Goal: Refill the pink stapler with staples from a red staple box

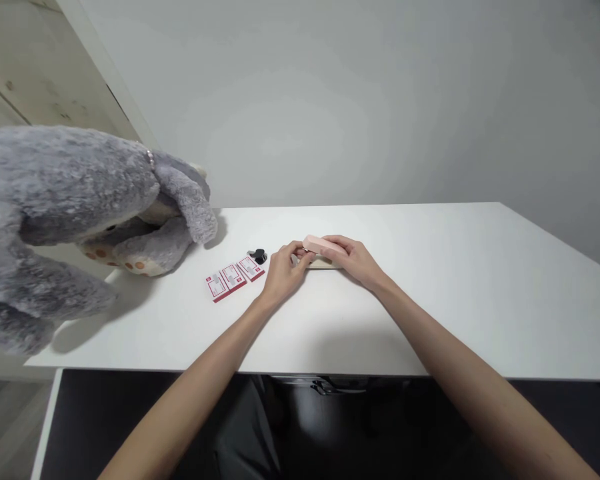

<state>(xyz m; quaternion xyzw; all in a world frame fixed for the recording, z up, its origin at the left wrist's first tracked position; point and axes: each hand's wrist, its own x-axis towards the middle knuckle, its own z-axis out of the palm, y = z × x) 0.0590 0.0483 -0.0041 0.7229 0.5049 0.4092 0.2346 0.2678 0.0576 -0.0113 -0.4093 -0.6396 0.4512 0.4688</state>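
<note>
The right hand (354, 260) clasped one pink block (321, 245) above one pale piece (321, 264) on one white table (430, 293), the left hand's (283, 270) grip beside it unclear, near three red-and-white boxes (233, 276) and one black object (259, 256).

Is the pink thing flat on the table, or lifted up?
Lifted up: the right hand holds the pink thing over a cream piece on the table. Whether they join, I cannot tell.
</note>
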